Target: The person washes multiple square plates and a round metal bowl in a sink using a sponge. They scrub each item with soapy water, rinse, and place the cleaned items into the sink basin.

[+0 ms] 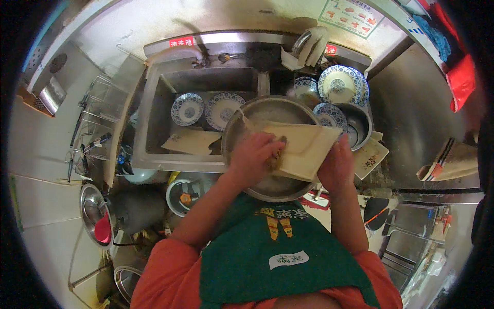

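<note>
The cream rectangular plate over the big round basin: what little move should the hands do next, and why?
Perhaps slide the left hand, with what looks like a brownish scouring pad, rightward across the cream rectangular plate: the pad sits toward the plate's left side, the surface to its right lies uncovered, and the right hand is at the right edge.

Can see an illustrated poster (351, 19) on the back wall (242, 18), crumpled blue material (433, 38) beside red material (461, 85) at upper right, a wire rack (98, 117) at left and a metal bowl (89, 202) at lower left.
</note>
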{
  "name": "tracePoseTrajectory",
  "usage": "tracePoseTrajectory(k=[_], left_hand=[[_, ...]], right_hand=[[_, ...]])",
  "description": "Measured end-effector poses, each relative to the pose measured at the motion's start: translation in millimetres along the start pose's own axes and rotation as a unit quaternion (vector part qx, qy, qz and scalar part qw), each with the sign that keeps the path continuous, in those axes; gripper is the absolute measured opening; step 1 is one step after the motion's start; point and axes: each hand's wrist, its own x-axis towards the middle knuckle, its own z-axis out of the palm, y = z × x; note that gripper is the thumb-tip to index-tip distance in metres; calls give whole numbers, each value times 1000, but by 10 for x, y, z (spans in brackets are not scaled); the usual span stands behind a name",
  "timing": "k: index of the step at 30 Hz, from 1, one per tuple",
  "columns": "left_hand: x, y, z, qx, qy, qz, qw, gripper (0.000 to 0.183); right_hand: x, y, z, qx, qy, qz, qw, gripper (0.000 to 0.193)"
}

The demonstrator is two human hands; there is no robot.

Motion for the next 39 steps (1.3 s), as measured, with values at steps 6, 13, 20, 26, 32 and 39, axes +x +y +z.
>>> tracePoseTrajectory(k=[6,13,20,26,32,39], left_hand=[[-28,359,548,-149,-11,-9,989,54],[795,105,1109,-144,49,-59,987,30],[556,-939,975,-27,-39,-361,931,36],[132,-164,900,-51,3,-214,976,29],[-128,448,970,-47,107,-3,993,36],[-210,-67,473,197,86,-215,953,48]], right_hand=[[-156,304,-167,-236,154,67,957,52],[-209,406,-404,-262,100,28,959,62],[-324,461,-446,-245,196,-21,949,60],[-156,494,-441,-244,205,-31,947,48],[-30,347,-427,-248,178,-17,952,44],[-363,-406,-127,-308,149,-57,938,63]])
